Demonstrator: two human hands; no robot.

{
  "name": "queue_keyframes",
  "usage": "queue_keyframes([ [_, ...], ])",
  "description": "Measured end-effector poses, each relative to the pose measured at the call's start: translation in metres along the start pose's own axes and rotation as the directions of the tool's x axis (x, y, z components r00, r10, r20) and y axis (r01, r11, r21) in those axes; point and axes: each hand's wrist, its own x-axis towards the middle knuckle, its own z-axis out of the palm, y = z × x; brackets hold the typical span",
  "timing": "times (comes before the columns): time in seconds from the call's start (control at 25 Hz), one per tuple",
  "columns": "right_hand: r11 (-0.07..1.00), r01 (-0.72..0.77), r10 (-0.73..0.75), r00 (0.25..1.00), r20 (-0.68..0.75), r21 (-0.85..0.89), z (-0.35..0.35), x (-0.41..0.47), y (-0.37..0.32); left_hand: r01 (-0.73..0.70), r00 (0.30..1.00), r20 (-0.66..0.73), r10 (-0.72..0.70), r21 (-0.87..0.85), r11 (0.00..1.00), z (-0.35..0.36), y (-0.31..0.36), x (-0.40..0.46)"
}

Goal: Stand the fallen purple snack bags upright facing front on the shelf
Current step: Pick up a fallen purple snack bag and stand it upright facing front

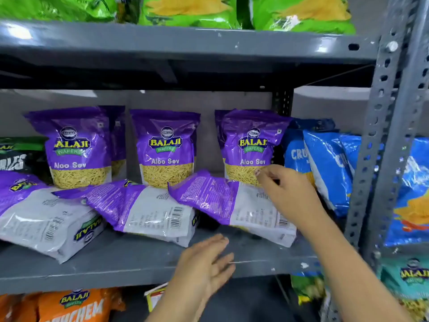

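Three purple Aloo Sev bags stand upright facing front at the back of the grey shelf: a left one, a middle one and a right one. In front of them three purple bags lie fallen with their white backs up: left, middle and right. My right hand hovers over the right fallen bag, fingers loosely curled, holding nothing. My left hand is open above the shelf's front edge, holding nothing.
Blue snack bags lean at the right by the perforated grey upright. A black and green bag sits at the far left. Green bags fill the shelf above; orange bags sit below.
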Motion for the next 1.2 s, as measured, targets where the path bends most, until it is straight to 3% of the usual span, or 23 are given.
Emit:
queue_keyframes([
  [0.08,0.980,-0.196,0.197,0.957,0.214,-0.023,-0.003,0.022,0.018,0.081,0.991,0.112,-0.073,-0.070,0.994,0.024,-0.001,0.011],
  [0.16,0.939,-0.341,0.306,0.884,0.354,0.039,0.005,0.038,0.042,0.058,0.984,0.175,-0.044,-0.073,0.996,0.039,-0.002,0.022],
  [0.32,0.926,-0.342,0.247,0.869,0.429,0.159,0.016,0.026,0.059,-0.137,0.975,0.173,0.137,-0.007,0.990,0.059,-0.017,0.035],
  [0.4,0.875,-0.376,0.254,0.892,0.374,0.304,0.012,0.015,0.059,-0.286,0.947,0.173,0.272,0.061,0.956,0.062,-0.023,0.036],
  [0.52,0.778,-0.359,0.317,0.933,0.173,0.515,0.015,-0.012,0.056,-0.456,0.881,0.241,0.407,0.202,0.867,0.058,-0.012,0.037],
  [0.6,0.726,-0.328,0.363,0.929,0.068,0.605,0.018,-0.026,0.056,-0.494,0.859,0.322,0.399,0.310,0.812,0.056,0.006,0.044],
  [0.72,0.711,-0.309,0.378,0.926,0.027,0.632,0.015,-0.036,0.055,-0.504,0.848,0.389,0.360,0.381,0.775,0.053,0.036,0.067],
  [0.88,0.672,-0.320,0.345,0.933,0.100,0.668,0.009,-0.033,0.059,-0.498,0.866,0.241,0.437,0.342,0.797,0.055,0.053,0.095],
  [1.08,0.319,-0.248,0.499,0.864,0.061,0.915,-0.004,0.009,0.059,-0.499,0.866,0.112,0.487,0.187,0.846,0.071,0.074,0.097],
  [1.2,0.256,-0.156,0.488,0.873,0.012,0.954,-0.004,0.031,0.053,-0.504,0.864,0.092,0.495,0.169,0.847,0.075,0.083,0.100],
])
